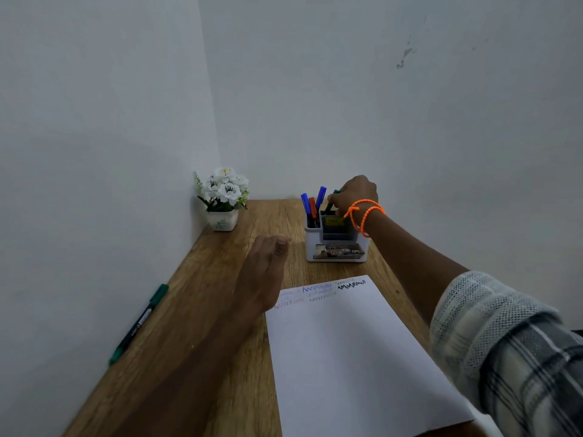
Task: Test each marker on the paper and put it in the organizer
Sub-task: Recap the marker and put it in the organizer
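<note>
Tabletop (220, 310) of brown wood runs into a corner between pale walls. Along its left edge, beside the wall, lies a green-capped marker (138, 323), well apart from everything else. Farther back in the corner stands a white pot of white flowers (222, 197). The left hand (265, 269) hovers over the wood with its fingers straight and together, its grip holding nothing, just left of the paper (353, 357), whose far edge carries blue and black zigzag test lines. Beyond the paper sits the white organizer (336, 241); two blue markers (320, 197) and a red marker (312, 206) stand in its left compartment. The right hand (355, 192), an orange bracelet (366, 216) on its wrist, has its grip clamped on a dark green marker (331, 203) whose lower end is inside a rear compartment.
</note>
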